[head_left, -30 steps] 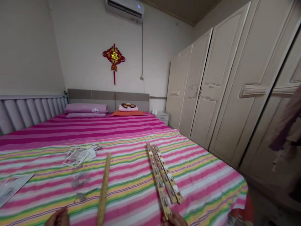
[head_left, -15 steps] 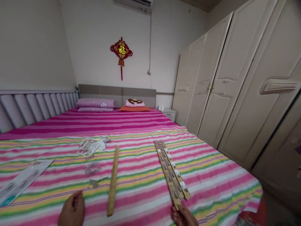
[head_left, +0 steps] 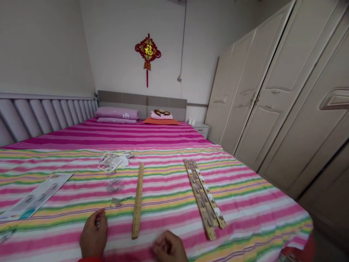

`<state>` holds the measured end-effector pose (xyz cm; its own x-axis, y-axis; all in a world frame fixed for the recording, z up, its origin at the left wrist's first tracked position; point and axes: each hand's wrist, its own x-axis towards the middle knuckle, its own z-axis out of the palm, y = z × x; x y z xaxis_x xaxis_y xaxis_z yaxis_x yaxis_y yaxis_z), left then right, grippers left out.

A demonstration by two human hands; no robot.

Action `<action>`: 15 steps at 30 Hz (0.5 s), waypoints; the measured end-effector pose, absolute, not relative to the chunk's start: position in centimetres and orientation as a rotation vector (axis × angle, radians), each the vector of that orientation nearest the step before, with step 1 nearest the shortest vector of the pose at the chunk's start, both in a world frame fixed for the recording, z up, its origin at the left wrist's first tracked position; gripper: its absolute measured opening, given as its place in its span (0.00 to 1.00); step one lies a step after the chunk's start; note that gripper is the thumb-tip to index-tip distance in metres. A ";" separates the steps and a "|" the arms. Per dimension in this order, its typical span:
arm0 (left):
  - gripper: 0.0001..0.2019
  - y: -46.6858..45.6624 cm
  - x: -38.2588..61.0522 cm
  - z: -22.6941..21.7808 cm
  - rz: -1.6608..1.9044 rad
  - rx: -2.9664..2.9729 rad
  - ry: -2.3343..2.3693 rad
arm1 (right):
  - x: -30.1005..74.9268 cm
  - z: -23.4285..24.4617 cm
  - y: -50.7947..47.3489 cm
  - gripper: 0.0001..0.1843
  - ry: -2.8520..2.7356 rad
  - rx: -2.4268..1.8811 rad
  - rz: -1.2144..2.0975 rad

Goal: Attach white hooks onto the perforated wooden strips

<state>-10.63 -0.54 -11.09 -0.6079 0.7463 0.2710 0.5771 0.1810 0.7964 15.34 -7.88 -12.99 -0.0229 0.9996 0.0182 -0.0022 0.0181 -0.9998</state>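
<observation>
My left hand [head_left: 93,236] rests low on the striped bedspread [head_left: 245,196], fingers pinched together on something small I cannot make out. My right hand [head_left: 169,248] hovers near the bottom edge with its fingers curled in; nothing shows in them. Between the hands lies a single wooden strip with small holes [head_left: 138,199], its near end just beside my right hand. Two more wooden strips carrying metal hooks [head_left: 204,198] lie side by side to the right, apart from both hands. Small metal parts [head_left: 116,201] lie just beyond my left hand.
Opened clear packets [head_left: 113,161] lie further up the bed, and a long flat package [head_left: 35,198] lies at the left. Pillows [head_left: 117,113] sit at the headboard. A padded wall panel runs along the left; cream wardrobe doors [head_left: 272,98] line the right. The bed's corner drops off at lower right.
My right hand let go of the hooked strips, which now lie on the bed, and moved left toward the single strip. My left hand came further into view. The camera tilted down and turned left.
</observation>
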 end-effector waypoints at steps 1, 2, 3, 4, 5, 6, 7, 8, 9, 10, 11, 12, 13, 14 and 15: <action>0.17 -0.5 -10.6 -11.1 1.402 1.285 2.266 | 14.2 -11.8 -7.0 0.12 -1.332 -1.198 1.166; 0.17 -0.5 -10.6 -11.1 1.408 1.284 2.262 | 13.2 -10.7 -6.2 0.11 -1.418 -1.237 1.110; 0.17 -0.5 -10.6 -11.2 1.415 1.290 2.254 | 12.3 -9.6 -5.6 0.11 -1.492 -1.301 1.021; 0.17 -0.5 -10.6 -11.2 1.421 1.303 2.244 | 11.5 -8.7 -5.1 0.13 -1.554 -1.382 0.932; 0.16 -0.5 -10.6 -11.3 1.426 1.315 2.238 | 10.8 -8.0 -4.7 0.15 -1.624 -1.444 0.854; 0.16 -0.5 -10.6 -11.4 1.428 1.323 2.238 | 10.1 -7.4 -4.4 0.18 -1.692 -1.484 0.795; 0.16 -0.5 -10.6 -11.4 1.429 1.330 2.242 | 9.4 -7.0 -4.2 0.23 -1.753 -1.516 0.754; 0.16 -0.4 -10.6 -11.5 1.431 1.337 2.246 | 8.9 -6.8 -4.0 0.28 -1.810 -1.542 0.727; 0.15 -0.4 -10.6 -11.6 1.435 1.345 2.251 | 8.4 -6.8 -3.8 0.33 -1.858 -1.565 0.709; 0.15 -0.4 -10.6 -11.6 1.442 1.352 2.255 | 7.9 -7.0 -3.6 0.38 -1.895 -1.590 0.690; 0.15 -0.4 -10.6 -11.7 1.447 1.362 2.254 | 7.6 -7.2 -3.4 0.41 -1.924 -1.616 0.664; 0.15 -0.5 -10.6 -11.7 1.451 1.371 2.251 | 7.3 -7.5 -3.1 0.43 -1.944 -1.643 0.631; 0.15 -0.5 -10.6 -11.8 1.457 1.379 2.247 | 7.0 -7.9 -2.9 0.44 -1.963 -1.662 0.593; 0.15 -0.5 -10.5 -11.8 1.465 1.388 2.241 | 6.9 -8.2 -2.6 0.43 -1.982 -1.675 0.554; 0.15 -0.6 -10.5 -11.8 1.474 1.398 2.234 | 6.8 -8.5 -2.4 0.42 -2.000 -1.684 0.518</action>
